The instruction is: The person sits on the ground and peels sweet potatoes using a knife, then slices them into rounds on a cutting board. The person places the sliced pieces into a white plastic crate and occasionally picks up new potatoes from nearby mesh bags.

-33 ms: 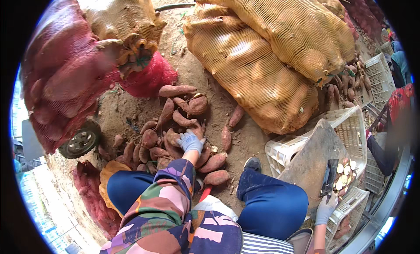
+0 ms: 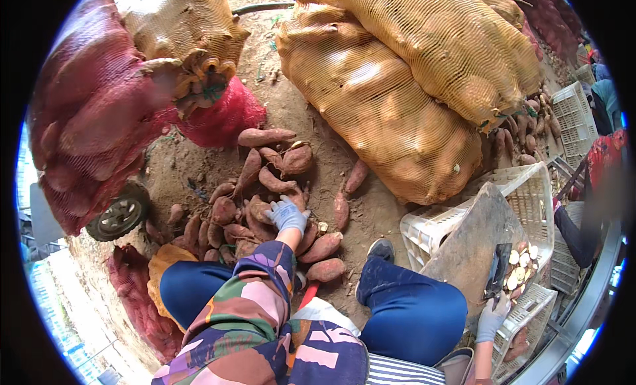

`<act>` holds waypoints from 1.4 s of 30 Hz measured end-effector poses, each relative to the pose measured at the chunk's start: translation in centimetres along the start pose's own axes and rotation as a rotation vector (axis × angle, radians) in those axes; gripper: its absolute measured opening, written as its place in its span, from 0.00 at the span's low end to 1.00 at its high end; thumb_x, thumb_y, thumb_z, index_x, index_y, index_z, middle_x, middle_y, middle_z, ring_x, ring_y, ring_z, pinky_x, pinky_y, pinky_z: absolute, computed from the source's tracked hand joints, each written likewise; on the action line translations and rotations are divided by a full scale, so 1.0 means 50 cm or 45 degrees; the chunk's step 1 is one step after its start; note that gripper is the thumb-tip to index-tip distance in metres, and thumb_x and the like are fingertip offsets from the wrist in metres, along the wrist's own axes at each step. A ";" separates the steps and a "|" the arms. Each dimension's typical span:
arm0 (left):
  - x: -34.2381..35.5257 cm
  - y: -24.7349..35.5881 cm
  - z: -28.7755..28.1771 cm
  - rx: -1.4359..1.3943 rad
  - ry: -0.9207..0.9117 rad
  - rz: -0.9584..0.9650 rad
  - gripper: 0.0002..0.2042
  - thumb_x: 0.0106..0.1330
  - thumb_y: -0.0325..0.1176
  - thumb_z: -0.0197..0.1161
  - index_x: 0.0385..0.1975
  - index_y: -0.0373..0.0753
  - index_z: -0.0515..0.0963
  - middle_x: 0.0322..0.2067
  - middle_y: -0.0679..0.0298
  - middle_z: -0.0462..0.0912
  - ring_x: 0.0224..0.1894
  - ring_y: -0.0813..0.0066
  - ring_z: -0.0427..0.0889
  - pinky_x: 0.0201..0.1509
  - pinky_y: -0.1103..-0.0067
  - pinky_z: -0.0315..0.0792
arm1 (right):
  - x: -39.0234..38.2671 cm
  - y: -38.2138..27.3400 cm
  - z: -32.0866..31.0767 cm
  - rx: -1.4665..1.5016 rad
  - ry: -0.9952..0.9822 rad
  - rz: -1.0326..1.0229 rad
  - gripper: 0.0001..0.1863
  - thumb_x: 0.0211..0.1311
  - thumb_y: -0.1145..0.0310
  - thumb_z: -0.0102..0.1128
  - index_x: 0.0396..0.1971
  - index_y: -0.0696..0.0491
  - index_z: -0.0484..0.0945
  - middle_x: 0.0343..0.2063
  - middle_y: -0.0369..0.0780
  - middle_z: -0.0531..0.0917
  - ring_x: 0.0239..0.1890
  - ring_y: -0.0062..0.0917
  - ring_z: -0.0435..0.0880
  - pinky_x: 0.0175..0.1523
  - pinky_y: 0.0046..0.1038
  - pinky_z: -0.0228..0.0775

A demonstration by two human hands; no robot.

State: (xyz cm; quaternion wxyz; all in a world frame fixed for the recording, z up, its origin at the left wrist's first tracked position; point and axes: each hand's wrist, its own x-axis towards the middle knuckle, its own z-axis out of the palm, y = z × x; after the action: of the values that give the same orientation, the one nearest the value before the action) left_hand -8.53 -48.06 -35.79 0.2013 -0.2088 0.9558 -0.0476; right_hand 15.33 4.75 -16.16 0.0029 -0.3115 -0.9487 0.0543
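Note:
My left hand [image 2: 288, 215], in a pale glove, reaches down onto a pile of reddish sweet potatoes [image 2: 254, 185] on the dirt floor. Its fingers are apart and touch the sweet potatoes under them; I see none lifted. At the right, my gloved right hand [image 2: 492, 317] is closed round the handle of a dark, broad-bladed knife [image 2: 498, 269]. The blade lies over a worn grey board [image 2: 474, 232] that leans on a white plastic crate [image 2: 540, 186]. Beside the blade, pale cut sweet potato pieces [image 2: 522, 264] are heaped.
Two large tan mesh sacks [image 2: 377, 100] of sweet potatoes lie ahead. Red mesh sacks [image 2: 93, 113] stand at the left above a small black wheel [image 2: 119, 213]. Another white crate [image 2: 527, 322] sits by my right hand. A person in red [image 2: 606, 153] is at the far right.

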 end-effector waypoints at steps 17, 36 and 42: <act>-0.123 0.088 -0.409 -2.628 -1.523 0.813 0.37 0.54 0.29 0.61 0.67 0.33 0.56 0.65 0.60 0.64 0.63 0.70 0.67 0.62 0.78 0.65 | -0.014 -0.034 -0.066 1.227 -0.477 0.493 0.10 0.53 0.73 0.61 0.36 0.55 0.74 0.22 0.33 0.73 0.17 0.14 0.71 0.20 0.20 0.63; -0.402 0.491 -0.459 -0.253 -0.750 1.643 0.29 0.53 0.48 0.68 0.48 0.30 0.73 0.40 0.50 0.82 0.45 0.64 0.81 0.51 0.72 0.72 | -0.107 -0.173 -0.144 0.696 -0.027 -0.054 0.12 0.61 0.64 0.54 0.38 0.55 0.69 0.23 0.49 0.81 0.28 0.46 0.81 0.34 0.44 0.72; -0.405 0.490 -0.468 -0.217 -0.717 1.656 0.27 0.54 0.48 0.66 0.45 0.30 0.73 0.39 0.48 0.82 0.44 0.61 0.81 0.50 0.71 0.73 | -0.088 -0.178 -0.149 0.760 -0.289 -0.068 0.11 0.63 0.63 0.50 0.34 0.56 0.68 0.23 0.53 0.79 0.29 0.49 0.81 0.35 0.47 0.72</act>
State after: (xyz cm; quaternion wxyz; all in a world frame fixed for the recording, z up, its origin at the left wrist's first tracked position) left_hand -10.46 -17.17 -11.28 0.4112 0.3842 0.7988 0.2129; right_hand 13.92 -4.23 -7.68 -0.0103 -0.2636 -0.8930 0.3647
